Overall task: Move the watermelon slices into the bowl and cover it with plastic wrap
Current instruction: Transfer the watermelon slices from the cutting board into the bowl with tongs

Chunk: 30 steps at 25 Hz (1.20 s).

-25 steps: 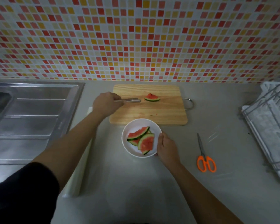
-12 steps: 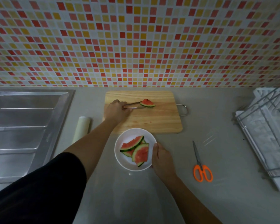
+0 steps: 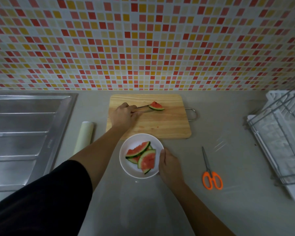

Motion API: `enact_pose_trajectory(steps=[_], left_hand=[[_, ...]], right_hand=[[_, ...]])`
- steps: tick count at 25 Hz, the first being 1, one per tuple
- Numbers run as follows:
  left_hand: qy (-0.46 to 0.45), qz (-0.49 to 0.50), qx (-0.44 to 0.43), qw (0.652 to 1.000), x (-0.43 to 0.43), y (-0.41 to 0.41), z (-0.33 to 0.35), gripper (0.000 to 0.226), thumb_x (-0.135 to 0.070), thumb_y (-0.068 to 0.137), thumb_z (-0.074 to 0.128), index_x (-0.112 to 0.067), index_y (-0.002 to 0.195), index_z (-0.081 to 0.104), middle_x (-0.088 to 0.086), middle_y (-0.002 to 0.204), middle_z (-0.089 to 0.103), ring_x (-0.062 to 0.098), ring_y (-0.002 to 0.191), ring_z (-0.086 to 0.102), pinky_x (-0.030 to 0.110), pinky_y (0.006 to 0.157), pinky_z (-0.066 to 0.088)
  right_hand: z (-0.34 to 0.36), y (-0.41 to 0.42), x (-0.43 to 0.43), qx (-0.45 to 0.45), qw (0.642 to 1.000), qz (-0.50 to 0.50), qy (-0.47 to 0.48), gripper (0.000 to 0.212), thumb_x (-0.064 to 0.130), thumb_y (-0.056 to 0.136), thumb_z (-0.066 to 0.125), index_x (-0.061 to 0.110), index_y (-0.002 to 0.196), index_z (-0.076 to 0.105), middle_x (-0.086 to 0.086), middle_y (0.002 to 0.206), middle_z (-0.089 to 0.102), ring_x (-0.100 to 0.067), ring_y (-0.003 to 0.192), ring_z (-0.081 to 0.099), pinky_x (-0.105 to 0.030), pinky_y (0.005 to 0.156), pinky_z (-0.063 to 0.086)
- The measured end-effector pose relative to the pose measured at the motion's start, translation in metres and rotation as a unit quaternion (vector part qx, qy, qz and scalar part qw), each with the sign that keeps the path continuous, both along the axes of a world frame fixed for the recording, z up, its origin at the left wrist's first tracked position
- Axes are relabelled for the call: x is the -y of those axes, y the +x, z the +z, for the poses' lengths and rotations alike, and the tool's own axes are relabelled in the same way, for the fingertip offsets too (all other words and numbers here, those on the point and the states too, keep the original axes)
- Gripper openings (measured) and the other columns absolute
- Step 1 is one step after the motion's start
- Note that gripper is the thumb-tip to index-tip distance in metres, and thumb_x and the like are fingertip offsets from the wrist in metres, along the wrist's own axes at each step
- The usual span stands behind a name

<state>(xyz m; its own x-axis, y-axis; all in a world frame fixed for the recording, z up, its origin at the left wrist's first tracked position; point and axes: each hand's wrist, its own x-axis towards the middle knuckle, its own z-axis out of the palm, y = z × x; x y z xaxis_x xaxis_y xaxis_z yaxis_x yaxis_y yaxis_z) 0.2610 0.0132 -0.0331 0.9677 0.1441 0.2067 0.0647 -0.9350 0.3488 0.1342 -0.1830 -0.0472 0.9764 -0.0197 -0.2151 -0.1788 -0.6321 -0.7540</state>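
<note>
**Head view.** In the upper centre of the frame, our left hand point(image 3: 123, 114) curls its fingers round the tongs point(image 3: 141, 109), squeezing their tips onto the one watermelon slice point(image 3: 156, 106) on the cutting board point(image 3: 160, 126).

At lower centre, our right hand point(image 3: 169, 165) steadies the bowl point(image 3: 134, 140), with the thumb on the rim and the fingers curved along its right side. The other slices point(image 3: 143, 157) already lie inside.

We judge the step in hand to be the lift:
1. Hold even pressure on the tongs.
2. Raise the slice level.
3. Carry it down-frame.
4. Release it low over the bowl.

The plastic wrap roll point(image 3: 84, 135) lies at centre left.
</note>
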Motion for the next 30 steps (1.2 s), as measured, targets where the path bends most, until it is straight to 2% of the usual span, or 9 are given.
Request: enact_pose_trajectory(steps=[1, 3, 7, 11, 16, 19, 23, 26, 30], left_hand=[[-0.016, 0.003, -0.001, 1.0, -0.003, -0.002, 0.001, 0.036, -0.049, 0.089, 0.054, -0.028, 0.115, 0.067, 0.004, 0.101, 0.063, 0.026, 0.09, 0.062, 0.029, 0.065, 0.042], [-0.051, 0.004, -0.005, 0.999, -0.012, -0.006, 0.003, 0.034, -0.049, 0.089, 0.055, -0.03, 0.114, 0.068, 0.002, 0.099, 0.063, 0.025, 0.091, 0.061, 0.028, 0.065, 0.041], [-0.062, -0.018, -0.005, 0.998, -0.039, -0.019, 0.003, 0.032, -0.045, 0.087, 0.06, -0.027, 0.111, 0.07, 0.003, 0.091, 0.062, 0.025, 0.088, 0.06, 0.027, 0.066, 0.039], [-0.093, -0.008, -0.041, 0.995, -0.06, -0.038, 0.001, 0.032, -0.043, 0.087, 0.062, -0.024, 0.11, 0.071, 0.0, 0.084, 0.057, 0.026, 0.087, 0.06, 0.026, 0.07, 0.037], [-0.216, -0.002, -0.033, 0.976, -0.071, -0.061, 0.011, 0.03, -0.036, 0.086, 0.066, -0.02, 0.111, 0.071, 0.004, 0.096, 0.067, 0.021, 0.092, 0.06, 0.026, 0.082, 0.042], [-0.234, -0.072, -0.003, 0.969, -0.079, -0.082, 0.035, 0.027, -0.029, 0.085, 0.068, -0.019, 0.11, 0.072, -0.001, 0.082, 0.062, 0.015, 0.08, 0.059, 0.024, 0.076, 0.041], [-0.169, -0.179, -0.044, 0.968, -0.079, -0.116, 0.053, 0.027, -0.022, 0.081, 0.073, -0.016, 0.107, 0.073, -0.006, 0.08, 0.06, 0.015, 0.078, 0.06, 0.027, 0.073, 0.045], [-0.094, -0.207, -0.096, 0.969, -0.067, -0.13, 0.053, 0.029, -0.03, 0.084, 0.07, -0.022, 0.112, 0.071, -0.008, 0.09, 0.059, 0.014, 0.089, 0.06, 0.021, 0.071, 0.04], [0.118, -0.202, -0.109, 0.966, -0.065, -0.131, 0.063, 0.033, -0.044, 0.087, 0.06, -0.037, 0.119, 0.063, -0.009, 0.104, 0.062, 0.011, 0.1, 0.059, 0.016, 0.06, 0.031]], right_hand=[[0.0, 0.0, 0.0, -0.003, 1.0, 0.002, -0.001, 0.034, 0.027, 0.101, 0.03, 0.012, 0.079, 0.052, -0.006, 0.068, 0.06, -0.024, 0.063, 0.061, -0.025, 0.052, 0.047], [0.001, 0.001, 0.001, -0.003, 1.0, 0.006, -0.002, 0.032, 0.028, 0.101, 0.03, 0.015, 0.077, 0.048, -0.002, 0.067, 0.057, -0.022, 0.063, 0.059, -0.025, 0.053, 0.042], [0.001, 0.002, 0.001, 0.011, 1.0, 0.01, 0.001, 0.033, 0.025, 0.101, 0.031, 0.008, 0.082, 0.053, -0.019, 0.082, 0.065, -0.033, 0.077, 0.063, -0.029, 0.064, 0.04], [0.004, 0.001, 0.002, 0.017, 1.0, 0.02, 0.004, 0.031, 0.023, 0.101, 0.032, 0.008, 0.086, 0.054, -0.022, 0.088, 0.066, -0.035, 0.083, 0.062, -0.028, 0.065, 0.035], [0.003, 0.002, 0.0, 0.029, 0.999, 0.021, -0.004, 0.035, 0.024, 0.101, 0.03, 0.002, 0.098, 0.058, -0.022, 0.09, 0.067, -0.036, 0.084, 0.063, -0.03, 0.064, 0.039], [0.002, 0.002, -0.001, 0.024, 0.999, 0.02, 0.004, 0.036, 0.025, 0.101, 0.029, 0.004, 0.096, 0.059, -0.021, 0.085, 0.066, -0.036, 0.081, 0.064, -0.034, 0.066, 0.046], [0.002, 0.002, 0.001, 0.021, 0.999, 0.022, -0.011, 0.033, 0.025, 0.101, 0.029, 0.011, 0.082, 0.051, -0.009, 0.073, 0.057, -0.032, 0.079, 0.061, -0.029, 0.063, 0.035], [0.002, 0.002, 0.001, 0.029, 0.999, 0.027, -0.01, 0.035, 0.025, 0.101, 0.029, 0.005, 0.091, 0.056, -0.016, 0.079, 0.063, -0.033, 0.077, 0.061, -0.031, 0.063, 0.038], [0.003, 0.001, 0.0, 0.035, 0.999, 0.024, -0.014, 0.036, 0.025, 0.101, 0.029, 0.004, 0.096, 0.058, -0.017, 0.081, 0.064, -0.035, 0.079, 0.063, -0.034, 0.065, 0.045]])
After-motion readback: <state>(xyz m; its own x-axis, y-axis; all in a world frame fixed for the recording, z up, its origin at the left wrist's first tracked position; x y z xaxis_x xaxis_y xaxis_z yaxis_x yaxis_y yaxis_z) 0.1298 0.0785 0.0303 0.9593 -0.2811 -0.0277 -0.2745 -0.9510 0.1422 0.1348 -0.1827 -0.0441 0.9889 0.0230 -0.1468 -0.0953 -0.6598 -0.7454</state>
